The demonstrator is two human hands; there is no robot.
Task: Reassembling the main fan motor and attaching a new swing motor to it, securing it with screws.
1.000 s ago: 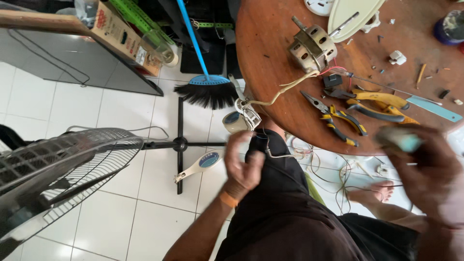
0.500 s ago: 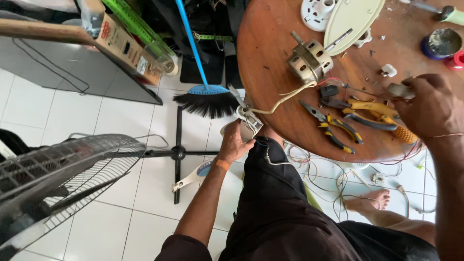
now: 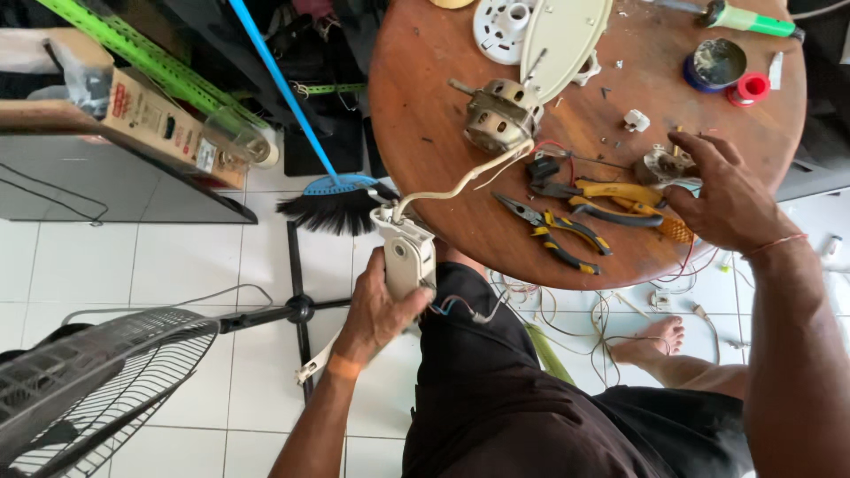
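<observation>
Round wooden table and what lies on it

On the brown table [image 3: 425, 106] the fan motor [image 3: 498, 115] sits near its centre; pliers [image 3: 558, 232] lie at five o'clock from it, a small round tin [image 3: 715, 64] at three o'clock, a white round part [image 3: 503, 26] at twelve (partly under a cream cover [image 3: 562, 35]).

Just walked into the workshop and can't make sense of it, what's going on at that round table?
A seated person is working on fan parts. Their left hand holds a cream plastic switch housing off the table's edge, loose wires hanging below it and a pale cord running up to the motor on the round wooden table. Their right hand rests on a small grey part beside the yellow-handled pliers. A fan guard sits on the tiled floor.
</observation>
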